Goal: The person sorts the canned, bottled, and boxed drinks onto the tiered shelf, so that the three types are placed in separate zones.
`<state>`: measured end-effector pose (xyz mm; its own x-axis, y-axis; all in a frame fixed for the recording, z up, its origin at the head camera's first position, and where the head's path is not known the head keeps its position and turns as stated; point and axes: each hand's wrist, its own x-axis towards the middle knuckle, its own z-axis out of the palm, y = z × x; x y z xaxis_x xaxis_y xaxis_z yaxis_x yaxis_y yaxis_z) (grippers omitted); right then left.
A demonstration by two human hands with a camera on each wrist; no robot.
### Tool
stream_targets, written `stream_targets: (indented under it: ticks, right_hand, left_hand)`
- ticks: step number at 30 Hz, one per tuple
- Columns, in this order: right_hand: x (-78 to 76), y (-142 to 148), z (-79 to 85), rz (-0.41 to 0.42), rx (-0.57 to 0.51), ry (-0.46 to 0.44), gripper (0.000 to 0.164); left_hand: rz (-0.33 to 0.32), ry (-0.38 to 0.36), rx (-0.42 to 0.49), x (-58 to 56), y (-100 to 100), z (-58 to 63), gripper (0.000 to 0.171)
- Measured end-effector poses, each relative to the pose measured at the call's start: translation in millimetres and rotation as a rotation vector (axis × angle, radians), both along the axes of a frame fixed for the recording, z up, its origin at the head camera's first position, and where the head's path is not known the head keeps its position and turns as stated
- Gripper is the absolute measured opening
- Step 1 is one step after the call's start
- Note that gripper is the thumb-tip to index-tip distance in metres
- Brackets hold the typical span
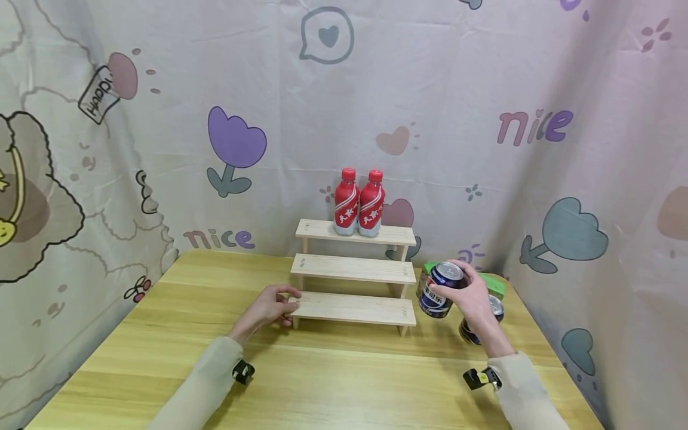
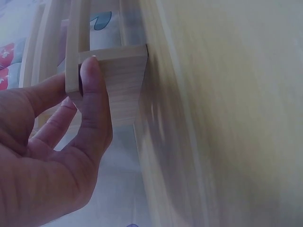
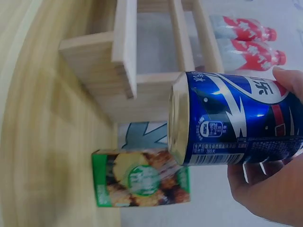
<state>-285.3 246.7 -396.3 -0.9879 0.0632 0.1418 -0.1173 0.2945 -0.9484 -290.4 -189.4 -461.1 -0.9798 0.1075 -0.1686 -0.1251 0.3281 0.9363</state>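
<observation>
A three-tier wooden display shelf (image 1: 352,307) stands on the table. At the left end of its lowest board, my left hand (image 1: 274,306) grips the edge; the left wrist view shows the thumb (image 2: 92,78) on one side of the board and fingers on the other. My right hand (image 1: 473,295) holds a dark blue soda can (image 1: 442,289) in the air just right of the shelf, its silver top tilted slightly. In the right wrist view the can (image 3: 236,120) shows its printed side and metal base. Two red-capped bottles (image 1: 346,203) stand side by side on the top board.
Another dark can (image 1: 495,307) stands on the table, partly hidden behind my right wrist. Behind the right hand is a green box (image 1: 493,285), whose food pictures show on the box (image 3: 142,179) in the right wrist view. A patterned curtain (image 1: 446,89) hangs behind the table.
</observation>
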Motion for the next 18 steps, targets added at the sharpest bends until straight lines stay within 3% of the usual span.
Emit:
stream_targets:
  ticks: [9, 18]
  right_hand:
    - [2.2, -16, 14.9, 0.111, -0.055, 0.000, 0.077]
    - [-4.8, -35, 24.0, 0.209, -0.057, 0.022, 0.076]
  left_hand:
    - [-0.005, -0.001, -0.017, -0.8, 0, 1.2, 0.027]
    - [-0.016, 0.008, -0.020, 2.0, 2, 4.9, 0.029]
